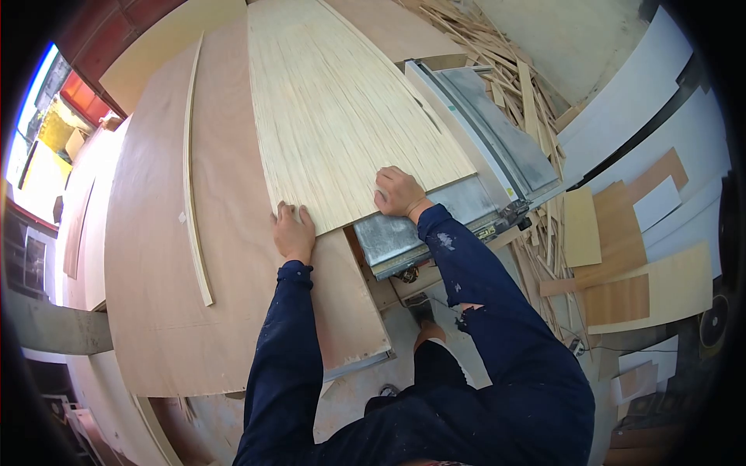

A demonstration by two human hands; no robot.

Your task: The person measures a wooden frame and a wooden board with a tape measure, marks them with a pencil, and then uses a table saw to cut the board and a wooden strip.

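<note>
A long pale plywood sheet [334, 101] with streaky grain lies flat across the saw table, its near edge toward me. My left hand [294, 231] is at the sheet's near left corner, fingers bent over its edge. Farther right, my right hand [399, 191] is closed at the near edge, its fingers curled on the top face. Part of the metal saw table [388, 237] shows below the sheet. Along the sheet's right side runs a long straight fence [458, 124]. No blade is visible.
A wide brown board surface [155, 256] extends to the left, with a thin wood strip [193, 171] lying on it. Many offcut strips [528, 101] are heaped beyond the fence. Loose panels [622, 225] lean or lie at the right. A foot shows on the floor below.
</note>
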